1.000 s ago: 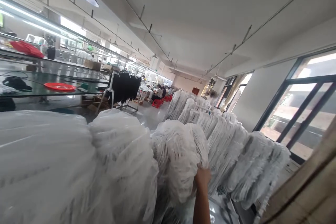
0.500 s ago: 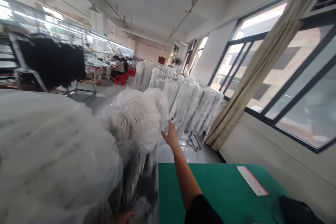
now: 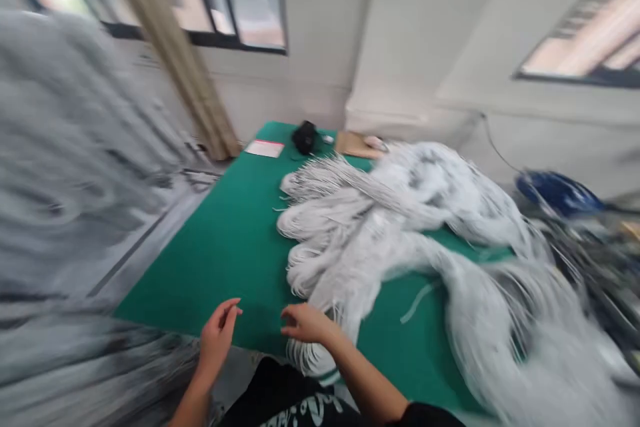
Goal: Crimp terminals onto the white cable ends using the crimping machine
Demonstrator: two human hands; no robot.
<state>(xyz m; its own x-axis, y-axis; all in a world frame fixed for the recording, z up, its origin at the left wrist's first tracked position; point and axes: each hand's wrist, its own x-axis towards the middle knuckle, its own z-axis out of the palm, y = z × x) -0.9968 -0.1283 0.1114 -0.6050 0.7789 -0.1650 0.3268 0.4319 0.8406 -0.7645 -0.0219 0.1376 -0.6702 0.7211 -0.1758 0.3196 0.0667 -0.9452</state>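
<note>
My left hand (image 3: 218, 332) is raised above the front edge of the green table (image 3: 215, 260). Its fingers are loosely bent, with a gap to the thumb and nothing visible between them. To its right, my right hand (image 3: 307, 324) hovers by the nearest end of a pile of white cable bundles (image 3: 345, 267), fingers slightly curled and apart. Whether it touches the cables is unclear. The bundles are long, looped strands of thin white cord lying side by side, their looped ends pointing left.
More white strands hang in a blurred mass (image 3: 65, 147) on the left. Towards the back of the table lie a white card (image 3: 265, 148), a black item (image 3: 305, 138) and brown cardboard (image 3: 357, 145). A blue bundle (image 3: 560, 193) sits at the right by the wall.
My view has swung right and down, from the hanging white bundles to the green table. My right hand has drawn back from its outstretched reach, and my left hand has come up into view.
</note>
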